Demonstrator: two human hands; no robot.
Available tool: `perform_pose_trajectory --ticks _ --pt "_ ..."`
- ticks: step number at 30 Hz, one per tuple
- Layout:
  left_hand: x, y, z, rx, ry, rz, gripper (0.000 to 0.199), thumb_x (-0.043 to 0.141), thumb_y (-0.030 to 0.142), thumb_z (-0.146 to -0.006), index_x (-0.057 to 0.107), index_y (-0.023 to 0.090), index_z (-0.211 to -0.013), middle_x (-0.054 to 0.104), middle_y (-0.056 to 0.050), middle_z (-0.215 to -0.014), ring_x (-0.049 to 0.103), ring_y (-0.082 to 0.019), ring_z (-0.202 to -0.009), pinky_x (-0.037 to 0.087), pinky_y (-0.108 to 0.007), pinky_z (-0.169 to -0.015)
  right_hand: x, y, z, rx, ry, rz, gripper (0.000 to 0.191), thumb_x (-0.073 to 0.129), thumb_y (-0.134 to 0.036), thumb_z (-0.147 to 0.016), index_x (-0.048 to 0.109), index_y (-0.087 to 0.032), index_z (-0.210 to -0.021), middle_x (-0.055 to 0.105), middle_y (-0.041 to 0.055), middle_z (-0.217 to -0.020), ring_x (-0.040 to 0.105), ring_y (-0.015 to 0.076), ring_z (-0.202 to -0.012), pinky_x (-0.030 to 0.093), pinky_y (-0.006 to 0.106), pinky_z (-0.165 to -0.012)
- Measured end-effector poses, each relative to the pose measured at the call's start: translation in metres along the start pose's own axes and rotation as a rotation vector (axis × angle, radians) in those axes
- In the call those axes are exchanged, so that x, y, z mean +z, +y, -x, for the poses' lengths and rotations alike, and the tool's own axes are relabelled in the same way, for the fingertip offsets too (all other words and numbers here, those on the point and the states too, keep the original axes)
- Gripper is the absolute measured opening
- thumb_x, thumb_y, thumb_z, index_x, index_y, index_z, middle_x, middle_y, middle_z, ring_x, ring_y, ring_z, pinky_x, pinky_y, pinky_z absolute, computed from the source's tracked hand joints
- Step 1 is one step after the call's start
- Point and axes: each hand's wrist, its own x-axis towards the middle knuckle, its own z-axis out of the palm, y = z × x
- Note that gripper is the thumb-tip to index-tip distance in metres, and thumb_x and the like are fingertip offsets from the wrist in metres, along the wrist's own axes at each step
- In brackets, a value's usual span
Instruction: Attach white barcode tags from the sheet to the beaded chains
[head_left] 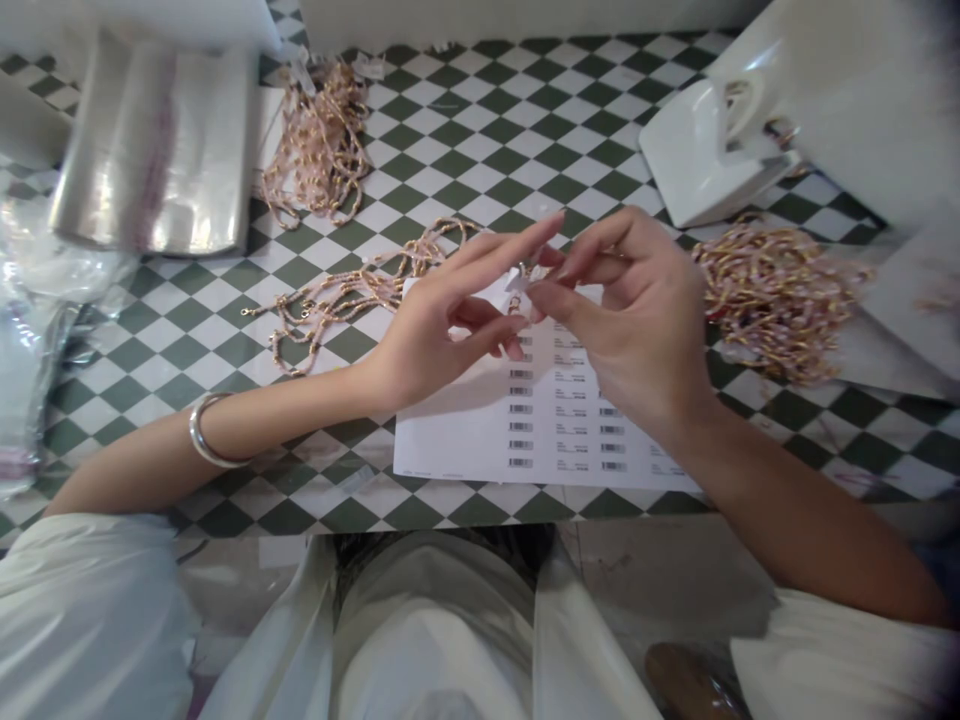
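My right hand (637, 310) pinches a small white label (517, 278) between thumb and fingertips, above a printed sheet. My left hand (457, 315) is close beside it, index finger stretched out and thumb apart from it, its other fingers curled below. A tiny gold and pink bit (514, 302) shows just under the label; what it is attached to is hidden. Beneath both hands lies the white sheet of barcode labels (457, 440). Pink and gold beaded strands (337, 295) spread over the table to the left and pass behind my left hand.
A bundle of beaded strands (322, 140) lies at the back left, beside a stack of clear plastic bags (157, 150). A larger beaded pile (780, 295) is at the right, near a white holder (705, 150). The checked tablecloth (480, 120) covers the table.
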Motion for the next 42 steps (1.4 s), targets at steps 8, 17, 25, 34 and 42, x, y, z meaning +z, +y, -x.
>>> perform_pose_trajectory --ticks 8,17,25,34,42 --pt "0.001 0.003 0.000 0.079 -0.031 -0.099 0.054 0.049 0.033 -0.095 0.033 0.041 -0.146 0.052 -0.002 -0.128 0.063 -0.019 -0.112 0.063 -0.021 -0.068 0.001 0.003 -0.002 0.100 -0.015 -0.057 0.037 0.082 -0.029 -0.070 0.046 -0.024 -0.067 0.050 -0.0051 -0.067 0.062 0.0109 -0.067 0.060 0.031 -0.073" --pt "0.002 0.002 0.003 0.085 -0.028 -0.045 0.053 0.050 0.026 -0.093 0.039 0.041 -0.143 0.053 -0.002 -0.131 0.062 -0.017 -0.110 0.064 -0.021 -0.069 -0.001 0.005 -0.001 0.200 -0.045 -0.024 0.038 0.085 -0.031 -0.064 0.051 -0.025 -0.079 0.063 -0.0082 -0.066 0.065 0.0119 -0.063 0.056 0.030 -0.064" --pt "0.002 -0.002 0.004 0.080 -0.060 0.011 0.058 0.054 0.020 -0.091 0.040 0.040 -0.143 0.054 -0.002 -0.128 0.067 -0.010 -0.091 0.064 -0.020 -0.068 -0.004 0.003 -0.004 0.169 -0.123 0.047 0.022 0.080 -0.034 -0.071 0.061 -0.022 -0.071 0.059 -0.0042 -0.069 0.054 0.0087 -0.064 0.049 0.024 -0.060" --pt "0.000 0.002 0.003 0.082 -0.092 0.027 0.058 0.053 0.014 -0.090 0.042 0.035 -0.143 0.054 -0.004 -0.129 0.066 -0.009 -0.094 0.065 -0.017 -0.071 -0.004 0.006 -0.004 0.265 -0.173 -0.096 0.017 0.073 -0.015 -0.070 0.060 -0.024 -0.076 0.057 -0.0060 -0.064 0.057 0.0092 -0.057 0.051 0.023 -0.052" --pt "0.001 -0.002 0.005 0.119 -0.074 -0.004 0.060 0.055 0.010 -0.088 0.045 0.037 -0.140 0.056 -0.001 -0.129 0.063 -0.012 -0.106 0.065 -0.017 -0.072 -0.004 0.013 -0.004 0.275 -0.221 -0.156 0.026 0.076 -0.018 -0.071 0.052 -0.025 -0.079 0.050 -0.0079 -0.059 0.056 0.0094 -0.053 0.050 0.023 -0.047"
